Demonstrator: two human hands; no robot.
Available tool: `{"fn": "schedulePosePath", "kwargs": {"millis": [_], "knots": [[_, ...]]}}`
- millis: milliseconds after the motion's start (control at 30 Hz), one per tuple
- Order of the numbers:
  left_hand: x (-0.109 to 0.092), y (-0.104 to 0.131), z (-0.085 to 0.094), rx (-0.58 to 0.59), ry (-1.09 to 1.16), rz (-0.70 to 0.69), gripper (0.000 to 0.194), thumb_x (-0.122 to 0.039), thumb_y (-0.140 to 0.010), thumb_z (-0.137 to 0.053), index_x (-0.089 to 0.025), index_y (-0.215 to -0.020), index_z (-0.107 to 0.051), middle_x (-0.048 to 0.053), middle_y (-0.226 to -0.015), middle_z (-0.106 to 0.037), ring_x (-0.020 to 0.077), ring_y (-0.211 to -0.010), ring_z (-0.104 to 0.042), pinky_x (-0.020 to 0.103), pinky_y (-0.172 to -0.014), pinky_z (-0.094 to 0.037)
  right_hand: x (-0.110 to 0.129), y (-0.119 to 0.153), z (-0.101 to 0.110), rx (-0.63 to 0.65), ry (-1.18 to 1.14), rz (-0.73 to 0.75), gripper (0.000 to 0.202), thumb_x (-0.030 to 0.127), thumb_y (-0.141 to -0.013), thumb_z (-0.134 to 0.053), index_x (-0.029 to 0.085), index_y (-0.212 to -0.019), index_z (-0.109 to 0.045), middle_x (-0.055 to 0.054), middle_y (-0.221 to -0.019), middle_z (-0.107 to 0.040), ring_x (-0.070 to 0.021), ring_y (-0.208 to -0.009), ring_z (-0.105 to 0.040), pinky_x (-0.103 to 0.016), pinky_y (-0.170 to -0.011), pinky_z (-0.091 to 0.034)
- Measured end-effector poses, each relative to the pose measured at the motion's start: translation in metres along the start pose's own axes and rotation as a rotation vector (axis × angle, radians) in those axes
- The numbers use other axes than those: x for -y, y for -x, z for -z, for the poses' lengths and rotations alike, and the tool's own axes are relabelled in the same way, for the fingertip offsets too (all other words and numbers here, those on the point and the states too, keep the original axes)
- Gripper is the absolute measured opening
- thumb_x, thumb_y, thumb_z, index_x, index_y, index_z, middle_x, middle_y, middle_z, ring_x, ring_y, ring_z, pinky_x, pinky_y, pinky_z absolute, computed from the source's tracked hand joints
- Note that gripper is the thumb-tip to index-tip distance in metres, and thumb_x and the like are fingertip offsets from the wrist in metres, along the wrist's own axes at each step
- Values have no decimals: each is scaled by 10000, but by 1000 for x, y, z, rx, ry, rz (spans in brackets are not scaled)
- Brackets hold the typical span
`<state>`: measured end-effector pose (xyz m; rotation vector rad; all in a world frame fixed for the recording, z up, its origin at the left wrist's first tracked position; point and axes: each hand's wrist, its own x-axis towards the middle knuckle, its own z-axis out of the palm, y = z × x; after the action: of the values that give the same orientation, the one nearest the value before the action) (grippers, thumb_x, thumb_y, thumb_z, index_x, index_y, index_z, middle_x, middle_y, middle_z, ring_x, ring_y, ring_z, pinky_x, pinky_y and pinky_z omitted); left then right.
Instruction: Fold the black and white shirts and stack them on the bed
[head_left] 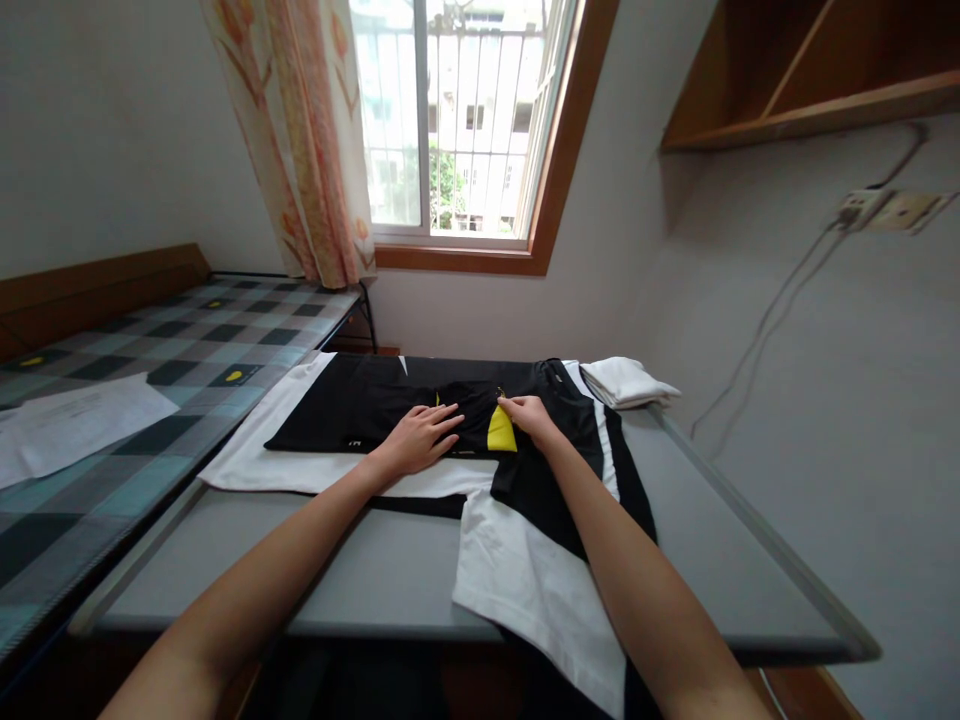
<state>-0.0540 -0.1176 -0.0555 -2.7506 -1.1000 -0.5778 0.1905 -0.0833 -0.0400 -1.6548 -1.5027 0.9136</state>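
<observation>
Yellow patch [501,432] on black garment [322,410], pinched at its upper right edge between thumb and forefinger of right hand [529,415]. Just left of grip: left hand [421,435], palm down on same garment, fingers spread, nothing pinched. Under and around both hands: black garment lying flat, reaching well left of grip, with small white lettering near its near edge. Beneath it, showing left of and nearer than grip: white garment [251,450]. Nearer than grip, below right wrist: white sleeve-like cloth [525,560], draped over near edge of grey tabletop [360,580]. Right of grip: more black cloth with white stripe [606,445]. Farther right, slightly beyond: folded white cloth [628,383]. Well left of grip: checked mattress [210,345] bearing papers [90,415]. Beyond grip: window [465,120] with patterned curtain [315,140] at its left. High right: wooden shelf [817,85] above socket [862,207] and hanging cable [757,330].
</observation>
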Motion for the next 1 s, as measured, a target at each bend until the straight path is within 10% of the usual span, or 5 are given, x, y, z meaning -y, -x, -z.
{"fn": "schedulePosePath", "kwargs": {"millis": [367, 700, 1000], "knots": [[-8, 0, 3, 17, -31, 3, 420, -398, -992, -399, -243, -1344, -568, 93, -1448, -513, 237, -1278, -533, 435, -1056, -378, 4, 1, -4, -12, -249, -17, 88, 167, -803, -631, 136, -884, -650, -64, -846, -726, -158, -740, -676, -245, -671, -541], [-7, -4, 15, -59, 20, 108, 431, -431, -1006, -349, -246, -1302, -601, 54, -1381, -585, 234, -1329, -477, 451, -1108, -316, -34, -11, 76, -167, -133, -101, 42, 163, -723, -696, 141, -703, -667, -34, -656, -675, -143, -575, -616, -223, -538, -473], [-8, 4, -12, 31, -22, 105, 491, -444, -968, -417, -271, -1424, -476, 79, -1502, -449, 293, -1395, -376, 506, -1110, -289, -28, -7, 93, -15, -499, -212, 337, 440, -927, -523, 154, -812, -660, -110, -796, -726, -183, -680, -677, -278, -641, -542]]}}
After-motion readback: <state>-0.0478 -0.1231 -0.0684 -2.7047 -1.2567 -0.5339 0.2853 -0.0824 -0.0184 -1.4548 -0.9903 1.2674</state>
